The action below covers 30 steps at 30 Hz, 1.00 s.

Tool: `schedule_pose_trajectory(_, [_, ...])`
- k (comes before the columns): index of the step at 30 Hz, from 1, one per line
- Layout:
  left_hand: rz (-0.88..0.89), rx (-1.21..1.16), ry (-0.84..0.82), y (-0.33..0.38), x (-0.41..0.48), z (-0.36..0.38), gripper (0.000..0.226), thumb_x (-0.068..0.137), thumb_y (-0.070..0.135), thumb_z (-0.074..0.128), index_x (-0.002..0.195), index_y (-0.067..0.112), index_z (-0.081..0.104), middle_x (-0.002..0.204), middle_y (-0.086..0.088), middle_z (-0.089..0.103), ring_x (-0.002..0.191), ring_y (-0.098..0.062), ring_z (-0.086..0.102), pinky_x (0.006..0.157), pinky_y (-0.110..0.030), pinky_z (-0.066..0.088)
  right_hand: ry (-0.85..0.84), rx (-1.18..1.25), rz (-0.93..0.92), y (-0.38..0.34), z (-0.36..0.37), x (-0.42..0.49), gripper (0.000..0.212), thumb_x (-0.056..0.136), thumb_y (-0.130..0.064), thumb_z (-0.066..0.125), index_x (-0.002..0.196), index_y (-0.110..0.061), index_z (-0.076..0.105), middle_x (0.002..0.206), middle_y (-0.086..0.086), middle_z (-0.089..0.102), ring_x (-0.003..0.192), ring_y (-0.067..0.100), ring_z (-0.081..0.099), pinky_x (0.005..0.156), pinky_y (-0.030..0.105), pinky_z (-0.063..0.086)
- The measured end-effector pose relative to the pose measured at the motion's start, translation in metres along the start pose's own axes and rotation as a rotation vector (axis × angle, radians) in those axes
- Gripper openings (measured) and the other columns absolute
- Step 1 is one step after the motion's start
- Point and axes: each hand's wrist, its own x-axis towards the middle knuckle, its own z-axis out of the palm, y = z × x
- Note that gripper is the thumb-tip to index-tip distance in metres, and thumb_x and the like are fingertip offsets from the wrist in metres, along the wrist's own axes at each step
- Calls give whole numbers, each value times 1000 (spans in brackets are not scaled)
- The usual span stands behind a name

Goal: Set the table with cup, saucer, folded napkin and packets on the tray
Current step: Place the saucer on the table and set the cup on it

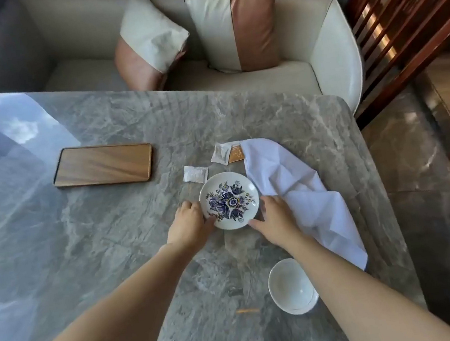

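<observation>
1. At mid-table, our left hand (pixel 189 222) and right hand (pixel 274 215) grip the saucer (pixel 229 200) by its sides.
2. Napkin (pixel 292 187) lies unfolded, touching it on the right; packets (pixel 223 154) just beyond.
3. Cup (pixel 290 286) near us; tray (pixel 103 165) far left.

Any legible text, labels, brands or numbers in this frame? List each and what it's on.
None legible.
Two white paper packets: faint print, too blurred to read.
Orange paper packet: pale marks, unreadable.
Floral white saucer, wooden tray, white cup, white cloth napkin: no text visible.
</observation>
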Motion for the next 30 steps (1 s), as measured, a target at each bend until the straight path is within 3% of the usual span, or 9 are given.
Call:
schedule_pose_trajectory(3, [-26, -82, 38, 3, 0, 3, 34, 93, 34, 63, 114, 7, 61, 109, -13, 64, 107, -33, 59, 87, -42, 50, 27, 116, 4, -4, 0, 2, 32, 69, -29, 81, 93, -20, 63, 85, -5, 61, 85, 21, 59, 72, 34, 50])
schedule_pose_trajectory(7, [-71, -196, 52, 5, -2, 5, 27, 91, 20, 67, 113, 5, 62, 102, -16, 72, 101, -38, 64, 80, -39, 49, -27, 241, 77, -15, 5, -2, 34, 72, -15, 81, 96, -21, 59, 81, -5, 62, 82, 22, 63, 73, 35, 52])
schedule_pose_trajectory(11, [-110, -248, 102, -10, -14, 0, 25, 89, 16, 69, 111, 6, 63, 99, -13, 72, 97, -36, 64, 73, -33, 43, -31, 218, 15, -30, 10, -8, 38, 73, -14, 79, 106, -20, 60, 89, -9, 62, 85, 15, 61, 69, 26, 46])
schedule_pose_trajectory(16, [-143, -302, 191, -49, -40, -29, 22, 90, 17, 69, 110, 9, 63, 73, 5, 59, 82, -30, 62, 67, -30, 36, -88, 155, -55, -80, 18, -17, 50, 79, -23, 76, 124, -20, 55, 116, 3, 58, 103, 23, 62, 90, 42, 53])
schedule_pose_trajectory(19, [-162, -306, 257, -82, -58, -55, 20, 91, 18, 70, 109, 11, 64, 64, 15, 49, 70, -24, 54, 65, -29, 33, -145, 138, -109, -122, 30, -25, 50, 85, -24, 73, 130, -19, 51, 122, 5, 51, 108, 25, 59, 96, 43, 50])
schedule_pose_trajectory(27, [-222, -314, 331, -202, -88, -127, 20, 92, 20, 67, 108, 10, 63, 85, -4, 69, 85, -30, 65, 70, -30, 40, -212, 92, -160, -257, 95, -39, 54, 90, -19, 68, 137, -8, 45, 129, 12, 48, 117, 29, 54, 101, 31, 42])
schedule_pose_trajectory(30, [-229, -325, 333, -250, -91, -149, 20, 91, 19, 68, 109, 10, 64, 90, -7, 72, 89, -31, 66, 71, -32, 44, -233, 69, -157, -300, 126, -39, 55, 90, -23, 68, 138, -11, 45, 129, 12, 49, 119, 30, 53, 104, 38, 43])
